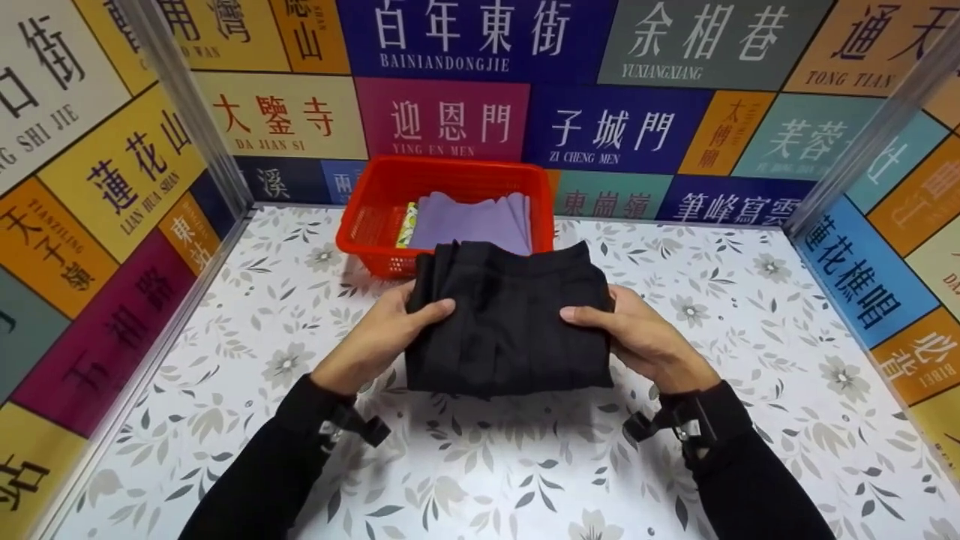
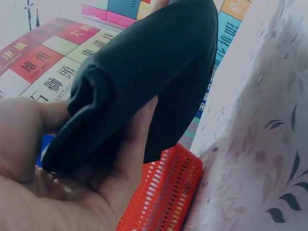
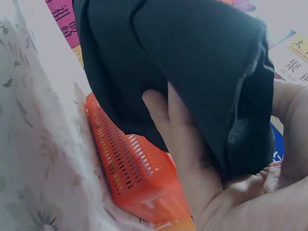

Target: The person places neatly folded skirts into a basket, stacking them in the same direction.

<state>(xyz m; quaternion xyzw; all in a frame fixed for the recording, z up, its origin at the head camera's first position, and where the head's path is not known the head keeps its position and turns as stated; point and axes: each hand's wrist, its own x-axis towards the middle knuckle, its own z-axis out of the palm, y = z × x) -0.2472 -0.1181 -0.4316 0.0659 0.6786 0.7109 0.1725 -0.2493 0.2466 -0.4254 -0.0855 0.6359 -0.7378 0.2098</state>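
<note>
A folded black pleated skirt (image 1: 510,322), its waistband edge uppermost, is held up above the table. At its left side my left hand (image 1: 382,326) grips it, thumb on the near face and the other fingers behind. My right hand (image 1: 649,334) holds the opposite side in the same way. In the left wrist view, the folded layers of the skirt (image 2: 139,67) lie between thumb and fingers. From the right wrist, two fingers (image 3: 180,130) show spread against the back of the skirt (image 3: 192,62). Behind the skirt stands a red plastic basket (image 1: 356,214), its front partly hidden.
Inside the basket are a folded purple cloth (image 1: 472,221) and a yellow patterned piece (image 1: 407,225). A white table cover (image 1: 285,442) with grey leaves and flowers lies beneath. Panels with colourful Chinese lettering (image 1: 442,112) enclose the back and both sides.
</note>
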